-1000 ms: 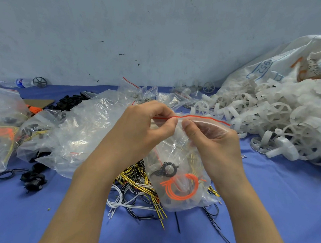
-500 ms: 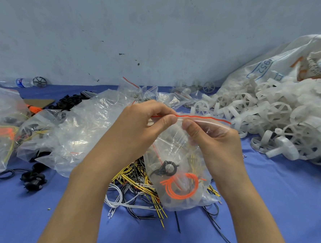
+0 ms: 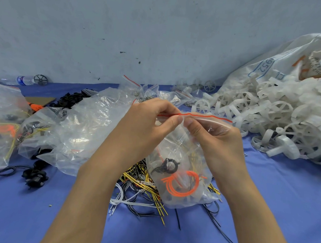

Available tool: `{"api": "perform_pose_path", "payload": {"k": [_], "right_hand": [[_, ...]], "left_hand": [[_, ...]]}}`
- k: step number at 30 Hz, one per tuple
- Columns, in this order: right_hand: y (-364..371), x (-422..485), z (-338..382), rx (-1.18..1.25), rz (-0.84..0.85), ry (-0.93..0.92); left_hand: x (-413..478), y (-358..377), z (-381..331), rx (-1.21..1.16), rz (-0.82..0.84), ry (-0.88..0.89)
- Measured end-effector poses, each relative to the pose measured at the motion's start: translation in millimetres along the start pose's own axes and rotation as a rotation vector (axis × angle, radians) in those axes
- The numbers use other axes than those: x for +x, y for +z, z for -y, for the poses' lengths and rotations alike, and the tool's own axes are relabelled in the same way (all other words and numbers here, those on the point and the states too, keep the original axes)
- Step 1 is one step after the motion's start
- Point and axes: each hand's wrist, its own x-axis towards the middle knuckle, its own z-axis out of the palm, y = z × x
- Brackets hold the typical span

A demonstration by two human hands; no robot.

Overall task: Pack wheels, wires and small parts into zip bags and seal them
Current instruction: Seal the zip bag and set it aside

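The left hand and the right hand both pinch the red-striped top edge of a clear zip bag, thumbs almost touching in the middle. The bag hangs just above a blue table. Inside it lie an orange wire loop and a small black part. Under it sits a pile of loose wires. White wheels are heaped to the right.

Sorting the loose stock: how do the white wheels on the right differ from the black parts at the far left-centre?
The white wheels are pale, spoked, and lie in a big loose heap spilling from a sack. The black parts are dark and form a smaller pile, half hidden behind clear bags. Both rest unbagged on the blue cloth.
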Motion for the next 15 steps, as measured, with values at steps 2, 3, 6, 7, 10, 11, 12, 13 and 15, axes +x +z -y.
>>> {"api": "perform_pose_path", "payload": {"k": [2,3,6,7,10,11,12,13,15], "right_hand": [[0,0,-1,-0.005,0.005,-0.003],[0,0,-1,-0.004,0.008,-0.004],[1,-1,0,0.011,0.026,-0.017],[1,-1,1,0.009,0.031,-0.021],[0,-1,0,-0.004,0.017,0.002],[-1,-1,0,-0.005,0.0,0.019],[-2,0,-1,-0.002,-0.026,0.032],[-4,1,-1,0.002,-0.053,0.04],[-6,2,0,0.002,-0.096,0.047]], "left_hand": [[0,1,0,0.013,0.002,0.007],[0,1,0,0.02,0.002,0.012],[1,2,1,0.018,-0.003,0.028],[1,2,1,0.006,-0.007,0.03],[-1,0,5,-0.07,-0.021,-0.004],[-1,-2,8,-0.084,-0.022,-0.024],[-1,-5,12,-0.093,-0.019,-0.046],[-2,-8,17,-0.107,-0.013,-0.071],[-4,-16,25,-0.138,-0.005,-0.117]]}}
